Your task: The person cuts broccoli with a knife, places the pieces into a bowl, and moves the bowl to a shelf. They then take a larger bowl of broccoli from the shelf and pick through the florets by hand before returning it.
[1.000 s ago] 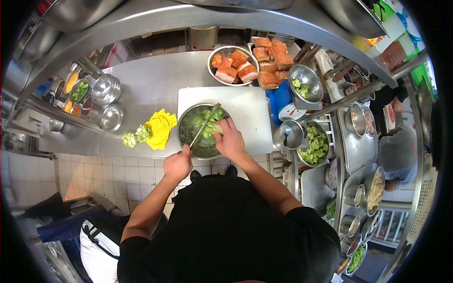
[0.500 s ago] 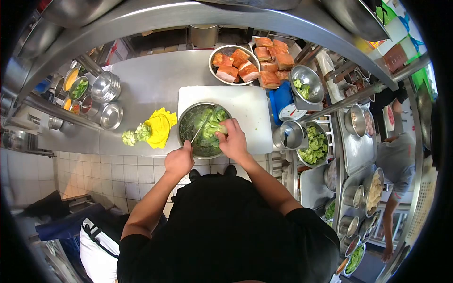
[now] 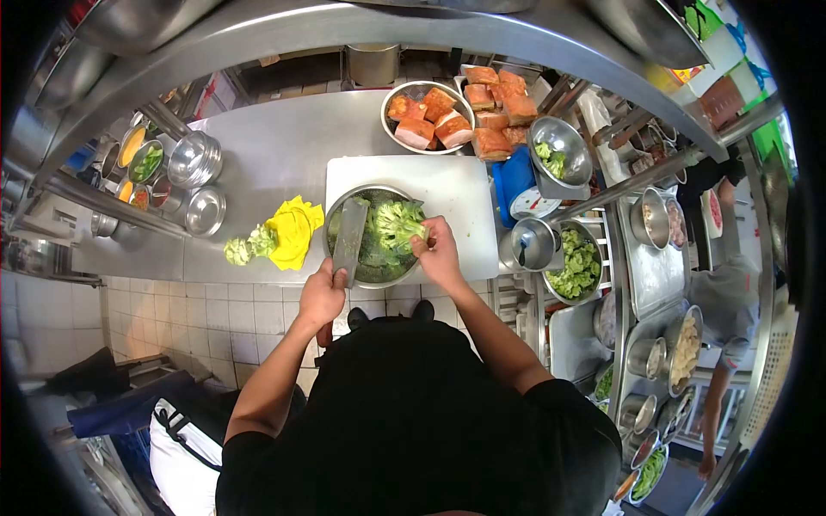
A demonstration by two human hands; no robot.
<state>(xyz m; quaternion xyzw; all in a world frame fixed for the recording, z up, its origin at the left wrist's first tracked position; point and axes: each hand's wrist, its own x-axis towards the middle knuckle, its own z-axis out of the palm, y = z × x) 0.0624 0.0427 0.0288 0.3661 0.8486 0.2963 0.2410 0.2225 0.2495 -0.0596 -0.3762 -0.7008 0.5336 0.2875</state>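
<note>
My left hand (image 3: 323,297) is closed round the handle of a broad-bladed knife (image 3: 348,234). Its blade lies flat-side up over the left part of a metal bowl (image 3: 381,282). My right hand (image 3: 439,252) grips a head of broccoli (image 3: 398,225) by its lower side, over the right part of that bowl. Green pieces show in the bowl beneath, partly covered by the blade and the broccoli. Under the bowl is a white cutting board (image 3: 460,193). Left of it lie a yellow cloth (image 3: 295,236) and pale broccoli stems (image 3: 249,246).
Crispy pork chunks fill a bowl (image 3: 471,107) and a pork pile (image 3: 506,103) stands beside it. A blue scale (image 3: 516,176) carries a bowl with florets (image 3: 578,163). Cut greens (image 3: 574,268) sit lower right. A co-worker (image 3: 727,297) is at far right. A steel shelf (image 3: 430,30) spans above.
The knife has swung from edge-on against the broccoli to flat and upright at the left, apart from it. My right hand has shifted slightly right and turned the broccoli.
</note>
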